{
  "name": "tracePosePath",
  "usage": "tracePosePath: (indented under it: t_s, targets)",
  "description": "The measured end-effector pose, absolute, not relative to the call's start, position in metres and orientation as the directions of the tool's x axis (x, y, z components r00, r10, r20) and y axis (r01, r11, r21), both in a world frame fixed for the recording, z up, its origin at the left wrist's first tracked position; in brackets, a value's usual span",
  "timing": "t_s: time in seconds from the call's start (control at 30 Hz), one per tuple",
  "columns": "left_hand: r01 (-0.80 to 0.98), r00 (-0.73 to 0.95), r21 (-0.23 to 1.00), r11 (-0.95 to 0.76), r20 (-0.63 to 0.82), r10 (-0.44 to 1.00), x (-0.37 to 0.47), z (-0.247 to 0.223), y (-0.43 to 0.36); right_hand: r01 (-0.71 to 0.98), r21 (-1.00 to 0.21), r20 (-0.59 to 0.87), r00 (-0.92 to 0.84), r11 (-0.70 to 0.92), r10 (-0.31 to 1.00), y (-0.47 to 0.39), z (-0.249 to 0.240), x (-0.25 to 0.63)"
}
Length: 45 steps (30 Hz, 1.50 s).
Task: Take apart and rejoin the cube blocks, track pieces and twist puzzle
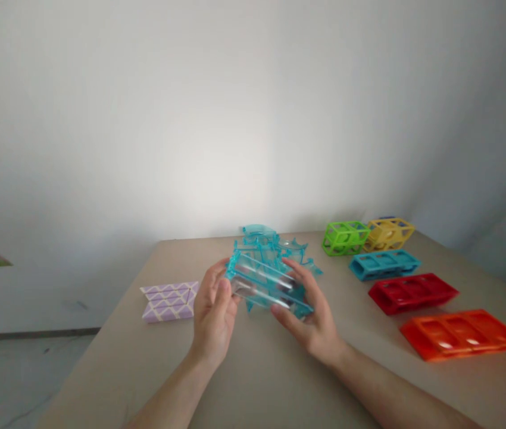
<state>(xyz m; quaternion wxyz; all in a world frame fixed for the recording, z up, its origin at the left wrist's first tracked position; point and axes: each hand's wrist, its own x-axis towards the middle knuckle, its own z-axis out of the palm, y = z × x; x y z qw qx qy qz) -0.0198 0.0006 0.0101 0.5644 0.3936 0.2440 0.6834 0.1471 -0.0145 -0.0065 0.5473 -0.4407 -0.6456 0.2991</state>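
Note:
Between my two hands is a clear teal plastic piece [264,283], long and box-like, held above the table and slightly tilted down to the right. Fingers and thumb of my left hand [215,304] close on its left end. My right hand [311,310] grips the right end, thumb below and fingers behind. Motion blurs the piece, so its exact kind is unclear. Just behind it lies a heap of similar clear teal pieces [259,238], partly covered by the held one. Left of my left hand rests a lilac patterned folded block [168,302].
Along the table's right side stand open-framed plastic blocks: green [346,238], yellow [387,234], teal-blue [384,264], red [414,292] and orange [465,335]. A pale wall [235,119] rises behind the beige table [253,381]. The table's left edge drops to a grey floor [16,375].

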Motion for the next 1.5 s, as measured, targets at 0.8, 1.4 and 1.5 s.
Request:
tracePosePath:
  t_s: [0.8,1.4,1.5]
  targets:
    - [0.667,0.508,0.444,-0.598,0.316,0.801,-0.023,-0.024,0.003,0.24,-0.959,0.265,0.589,0.148,0.763,0.058,-0.028,0.198]
    - [0.913,0.164,0.313,-0.262,0.307,0.938,-0.023,-0.024,0.009,0.395,-0.919,0.258,0.575,0.013,0.776,0.064,-0.031,0.209]
    - [0.915,0.168,0.307,-0.261,0.299,0.939,-0.023,-0.023,0.008,0.475,-0.877,0.271,0.611,-0.07,0.743,0.069,-0.032,0.219]
